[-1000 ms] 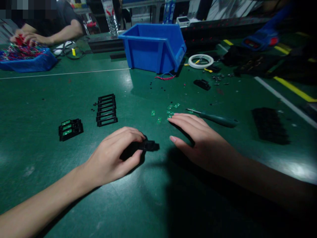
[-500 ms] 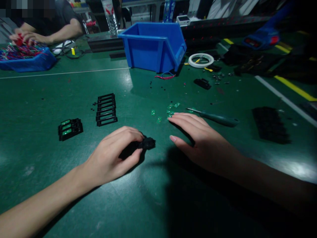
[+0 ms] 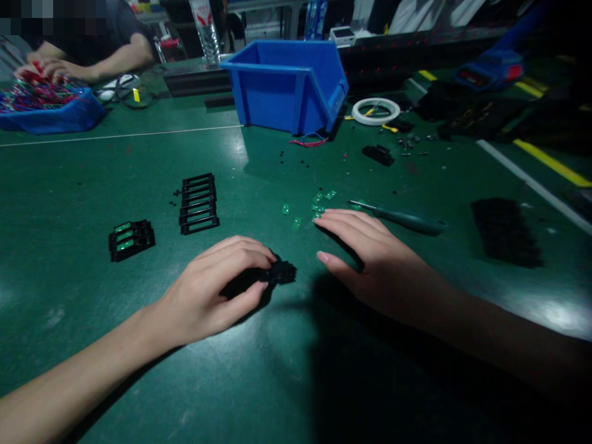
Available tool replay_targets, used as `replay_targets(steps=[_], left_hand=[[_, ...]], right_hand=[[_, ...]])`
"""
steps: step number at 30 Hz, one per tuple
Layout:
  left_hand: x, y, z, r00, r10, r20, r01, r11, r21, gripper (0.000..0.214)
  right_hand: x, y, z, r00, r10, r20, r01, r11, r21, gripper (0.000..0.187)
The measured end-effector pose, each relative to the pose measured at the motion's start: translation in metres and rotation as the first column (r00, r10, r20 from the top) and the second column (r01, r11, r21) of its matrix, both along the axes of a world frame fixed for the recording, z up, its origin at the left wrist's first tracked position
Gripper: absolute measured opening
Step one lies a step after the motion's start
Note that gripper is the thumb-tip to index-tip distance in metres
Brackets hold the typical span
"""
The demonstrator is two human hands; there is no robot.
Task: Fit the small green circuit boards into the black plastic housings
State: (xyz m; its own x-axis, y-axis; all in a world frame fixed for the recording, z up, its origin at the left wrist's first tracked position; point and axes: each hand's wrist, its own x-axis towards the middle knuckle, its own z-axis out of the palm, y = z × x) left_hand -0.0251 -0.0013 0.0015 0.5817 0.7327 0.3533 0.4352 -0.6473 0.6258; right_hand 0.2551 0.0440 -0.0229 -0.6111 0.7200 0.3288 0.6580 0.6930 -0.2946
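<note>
Between the thumb and fingers of my left hand (image 3: 226, 280) is a small black plastic part (image 3: 283, 272), low over the green table and partly hidden by the fingers. My right hand (image 3: 370, 253) rests with thumb and fingers apart, and its fingertips reach the edge of several small green circuit boards (image 3: 297, 222). Beyond those fingers lies a screwdriver (image 3: 407, 222) with a dark green handle. Left of my left hand sit a black holder (image 3: 132, 240) with green boards in it and a black slotted frame (image 3: 198, 203).
A blue bin (image 3: 272, 92) stands at the back, with a white tape ring (image 3: 375, 111) beside it. A dark block (image 3: 506, 233) lies at the right. At the far left, a co-worker's hands are over a blue tray (image 3: 60, 117) of coloured wires.
My left hand has shifted slightly to the right with the black plastic part. The right hand stays in place beside the circuit boards.
</note>
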Motion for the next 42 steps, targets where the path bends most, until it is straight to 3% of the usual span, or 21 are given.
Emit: replay_targets(steps=[6, 26, 42], left_hand=[[0.0007, 0.0010, 0.0005, 0.999, 0.010, -0.045, -0.007, 0.997, 0.076, 0.024], [-0.0001, -0.0001, -0.0005, 0.999, 0.028, 0.017, -0.029, 0.998, 0.054, 0.024], [-0.0003, -0.0006, 0.0002, 0.998, 0.058, -0.027, -0.053, 0.989, 0.138, 0.026]], right_hand=[[0.0006, -0.0005, -0.0008, 1.000, 0.000, -0.009, 0.000, 1.000, 0.006, 0.046], [0.0014, -0.0018, -0.0006, 1.000, -0.004, 0.004, 0.004, 1.000, -0.001, 0.046], [0.0004, -0.0032, 0.0027, 0.996, -0.037, -0.087, 0.035, 0.999, -0.032, 0.044]])
